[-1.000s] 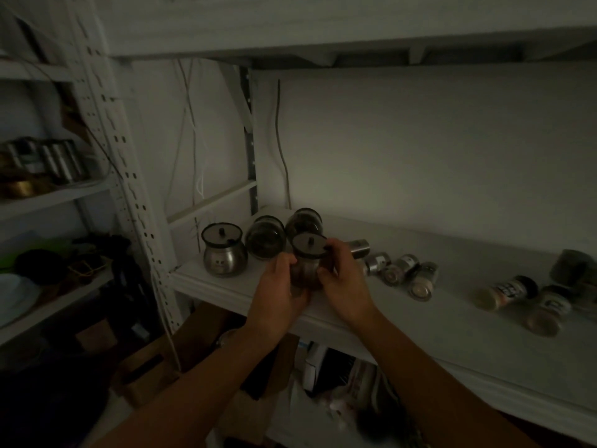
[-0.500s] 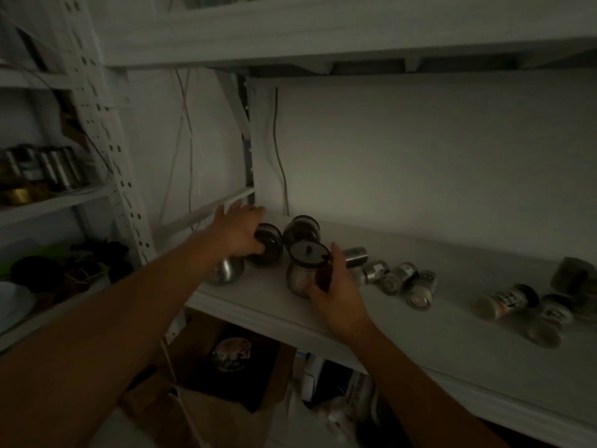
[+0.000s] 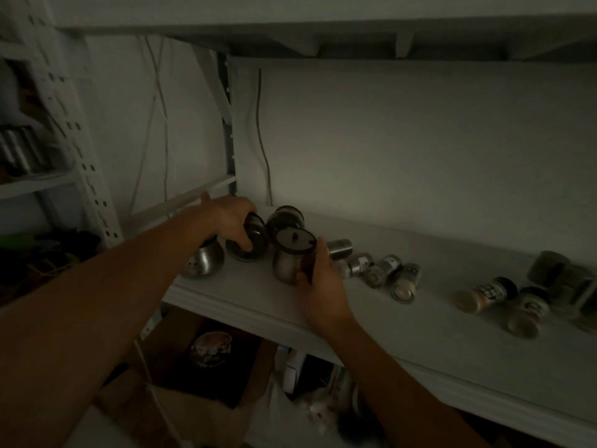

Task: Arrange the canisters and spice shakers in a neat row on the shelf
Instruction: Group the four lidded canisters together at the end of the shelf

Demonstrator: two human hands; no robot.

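On the white shelf (image 3: 403, 334) my right hand (image 3: 319, 282) grips an upright steel canister (image 3: 289, 260) with a dark lid. My left hand (image 3: 226, 218) grips a second canister (image 3: 250, 242) lying tipped on its side. A third canister (image 3: 202, 261) stands upright under my left wrist, and another tipped one (image 3: 286, 218) lies behind. Several small spice shakers (image 3: 382, 270) lie on their sides to the right of my right hand, with two labelled shakers (image 3: 484, 292) further right.
Dark jars (image 3: 559, 276) sit at the far right of the shelf. A perforated white upright (image 3: 80, 150) and a side shelf with metal tins (image 3: 19, 150) stand at left. Boxes and clutter (image 3: 210, 354) fill the space below the shelf. A cable (image 3: 263, 147) hangs down the back wall.
My left hand left the front canister, reached left and back, and closed on the tipped canister. My right hand stays on the front canister, which now stands on the shelf.
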